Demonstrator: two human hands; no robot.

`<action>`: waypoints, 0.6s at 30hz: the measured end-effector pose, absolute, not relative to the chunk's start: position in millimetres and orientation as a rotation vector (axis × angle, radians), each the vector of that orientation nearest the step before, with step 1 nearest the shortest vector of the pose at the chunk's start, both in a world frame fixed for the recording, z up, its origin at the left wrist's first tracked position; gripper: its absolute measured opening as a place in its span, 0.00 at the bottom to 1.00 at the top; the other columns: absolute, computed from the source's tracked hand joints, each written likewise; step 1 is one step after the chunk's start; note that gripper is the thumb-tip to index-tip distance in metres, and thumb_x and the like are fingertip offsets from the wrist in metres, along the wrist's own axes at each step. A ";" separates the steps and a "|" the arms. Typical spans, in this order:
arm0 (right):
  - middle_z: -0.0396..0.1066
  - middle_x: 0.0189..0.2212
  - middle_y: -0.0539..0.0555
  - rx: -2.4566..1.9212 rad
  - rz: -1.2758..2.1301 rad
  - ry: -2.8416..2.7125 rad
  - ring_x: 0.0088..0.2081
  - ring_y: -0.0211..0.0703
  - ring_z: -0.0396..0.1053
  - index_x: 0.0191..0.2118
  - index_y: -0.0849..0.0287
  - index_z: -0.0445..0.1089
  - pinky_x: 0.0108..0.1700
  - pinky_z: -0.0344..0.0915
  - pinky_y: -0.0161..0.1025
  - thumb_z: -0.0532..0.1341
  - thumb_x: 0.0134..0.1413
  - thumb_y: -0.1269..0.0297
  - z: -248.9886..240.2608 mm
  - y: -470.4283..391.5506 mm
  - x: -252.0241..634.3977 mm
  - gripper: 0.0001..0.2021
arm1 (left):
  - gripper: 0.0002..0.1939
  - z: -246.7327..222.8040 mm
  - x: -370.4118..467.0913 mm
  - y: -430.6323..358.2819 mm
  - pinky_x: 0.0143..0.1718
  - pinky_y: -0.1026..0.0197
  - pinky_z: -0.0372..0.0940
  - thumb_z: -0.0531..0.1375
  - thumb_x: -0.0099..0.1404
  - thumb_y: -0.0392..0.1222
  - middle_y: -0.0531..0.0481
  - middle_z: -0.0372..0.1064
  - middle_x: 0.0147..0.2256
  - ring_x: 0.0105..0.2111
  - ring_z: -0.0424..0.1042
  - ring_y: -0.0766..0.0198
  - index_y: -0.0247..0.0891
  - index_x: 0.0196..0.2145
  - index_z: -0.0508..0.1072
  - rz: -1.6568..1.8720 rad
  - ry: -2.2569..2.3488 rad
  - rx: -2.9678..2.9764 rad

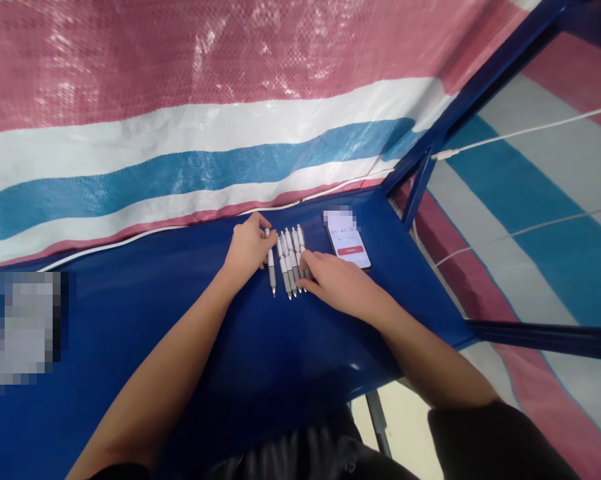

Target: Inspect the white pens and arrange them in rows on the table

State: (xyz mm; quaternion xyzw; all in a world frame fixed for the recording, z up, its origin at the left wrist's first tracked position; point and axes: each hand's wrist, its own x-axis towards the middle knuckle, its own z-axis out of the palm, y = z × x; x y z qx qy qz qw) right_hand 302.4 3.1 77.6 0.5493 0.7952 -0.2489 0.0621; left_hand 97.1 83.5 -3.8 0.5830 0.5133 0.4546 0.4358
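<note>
Several white pens with grey grips (288, 260) lie side by side on the blue table (280, 347), their tips toward me. A single pen (272, 270) lies a little to the left of this row, with the thumb and fingers of my left hand (249, 245) closed on its upper part. At the right end of the row, my right hand (338, 280) has its thumb and fingertips around the lower part of the outermost pen (302, 240). Its fingers partly cover that pen.
A phone (351, 247) with a lit screen lies right of the pens. Another blurred item (25, 330) is at the far left. Striped sheeting (205, 173) hangs behind the table, with a blue metal post (420, 180) at the right.
</note>
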 end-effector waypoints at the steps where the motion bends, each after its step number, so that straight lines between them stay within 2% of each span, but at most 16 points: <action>1: 0.79 0.51 0.60 1.661 -0.748 2.401 0.47 0.52 0.78 0.51 0.58 0.68 0.36 0.58 0.42 0.62 0.76 0.61 77.9 3.3 303.1 0.07 | 0.15 -4.1 96.9 83.2 0.08 0.66 0.48 0.73 0.60 0.27 0.59 0.67 0.13 0.07 0.59 0.66 0.43 0.31 0.73 1.117 1.282 1.460; 5: 0.80 0.50 0.60 1.666 -0.731 2.363 0.45 0.51 0.78 0.50 0.58 0.69 0.35 0.56 0.42 0.58 0.77 0.65 78.4 6.6 310.0 0.05 | 0.13 -3.7 95.4 82.0 0.10 0.64 0.50 0.72 0.61 0.31 0.60 0.66 0.14 0.08 0.59 0.65 0.44 0.32 0.72 1.098 1.304 1.508; 8: 0.82 0.47 0.61 1.651 -0.659 2.329 0.44 0.53 0.79 0.49 0.59 0.71 0.34 0.55 0.43 0.55 0.75 0.67 78.1 8.4 315.2 0.08 | 0.12 -1.2 95.0 81.4 0.11 0.62 0.53 0.71 0.62 0.33 0.59 0.67 0.15 0.09 0.61 0.63 0.45 0.35 0.71 1.020 1.381 1.522; 11: 0.82 0.43 0.65 1.634 -0.604 2.260 0.43 0.59 0.80 0.49 0.61 0.75 0.36 0.59 0.45 0.56 0.75 0.63 78.1 8.7 316.4 0.11 | 0.12 0.7 95.7 81.0 0.11 0.62 0.54 0.71 0.63 0.34 0.58 0.67 0.16 0.10 0.64 0.62 0.44 0.38 0.71 0.980 1.442 1.517; 15: 0.82 0.43 0.71 1.702 -0.568 2.187 0.46 0.65 0.82 0.47 0.63 0.79 0.41 0.68 0.50 0.55 0.76 0.57 77.9 9.4 313.0 0.18 | 0.12 -3.3 95.7 80.7 0.12 0.63 0.54 0.71 0.64 0.36 0.58 0.67 0.16 0.09 0.62 0.63 0.45 0.35 0.70 1.003 1.397 1.568; 18: 0.82 0.43 0.73 1.723 -0.573 2.176 0.47 0.67 0.82 0.47 0.65 0.81 0.44 0.72 0.52 0.56 0.77 0.54 76.7 10.1 310.6 0.21 | 0.13 -8.8 93.6 80.5 0.18 0.59 0.65 0.73 0.65 0.39 0.57 0.67 0.17 0.13 0.67 0.58 0.44 0.41 0.73 1.024 1.405 1.628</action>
